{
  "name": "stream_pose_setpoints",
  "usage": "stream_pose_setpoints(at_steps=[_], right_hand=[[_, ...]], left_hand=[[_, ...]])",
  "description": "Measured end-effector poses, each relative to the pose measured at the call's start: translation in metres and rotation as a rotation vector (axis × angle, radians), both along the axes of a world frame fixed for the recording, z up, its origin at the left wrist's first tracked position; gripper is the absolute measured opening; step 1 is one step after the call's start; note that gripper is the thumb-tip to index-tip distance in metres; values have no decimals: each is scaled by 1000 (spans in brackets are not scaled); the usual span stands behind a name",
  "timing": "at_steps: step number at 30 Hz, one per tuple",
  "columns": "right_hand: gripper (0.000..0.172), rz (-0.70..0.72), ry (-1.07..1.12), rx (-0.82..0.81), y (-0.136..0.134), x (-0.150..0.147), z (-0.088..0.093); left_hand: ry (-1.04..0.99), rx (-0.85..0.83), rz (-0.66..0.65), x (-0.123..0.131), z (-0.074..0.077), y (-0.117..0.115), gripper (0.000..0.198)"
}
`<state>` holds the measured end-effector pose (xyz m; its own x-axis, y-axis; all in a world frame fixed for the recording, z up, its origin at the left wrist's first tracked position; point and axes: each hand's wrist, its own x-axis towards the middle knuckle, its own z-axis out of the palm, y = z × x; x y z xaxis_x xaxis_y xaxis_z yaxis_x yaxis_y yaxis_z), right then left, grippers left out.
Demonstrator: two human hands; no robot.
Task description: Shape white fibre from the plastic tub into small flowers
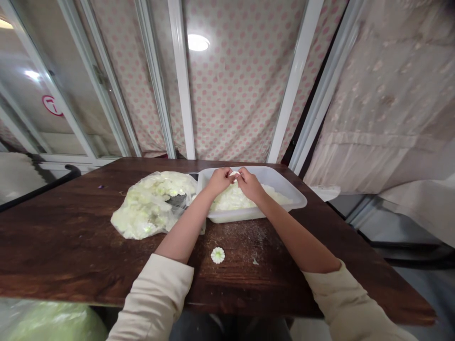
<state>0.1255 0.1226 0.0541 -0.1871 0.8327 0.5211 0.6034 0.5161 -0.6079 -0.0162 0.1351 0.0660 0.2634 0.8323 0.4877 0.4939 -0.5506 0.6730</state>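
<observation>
A transparent plastic bag (152,206) of pale scalloped pieces lies on the dark wooden table (71,241). The left hand (219,181) and right hand (250,184) meet above a plastic tub (296,201) holding a pale heap (236,199), fingers closed, pinching one pale piece (232,174). A loose scalloped piece (217,255) lies on the table nearer the person.

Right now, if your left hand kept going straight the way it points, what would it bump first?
The left hand would probably meet the small white piece held between both hands, then the right hand.
</observation>
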Motion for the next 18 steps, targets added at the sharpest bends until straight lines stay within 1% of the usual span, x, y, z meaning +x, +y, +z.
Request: stream_pose_setpoints(at_steps=[6, 10, 12, 15, 18], right_hand=[[21, 94, 40, -19, 2, 1, -3], [23, 153, 151, -69, 9, 1, -5], [21, 139, 160, -7, 12, 2, -5], [15, 65, 130, 121, 16, 4, -5], [10, 20, 150, 132, 17, 5, -4]], left_hand=[[39, 4, 23, 0, 0, -2, 23], [23, -1, 68, -2, -2, 0, 28], [-3, -13, 65, -2, -4, 3, 30], [-37, -41, 20, -2, -6, 5, 32], [-66, -55, 1, 0, -6, 5, 27]])
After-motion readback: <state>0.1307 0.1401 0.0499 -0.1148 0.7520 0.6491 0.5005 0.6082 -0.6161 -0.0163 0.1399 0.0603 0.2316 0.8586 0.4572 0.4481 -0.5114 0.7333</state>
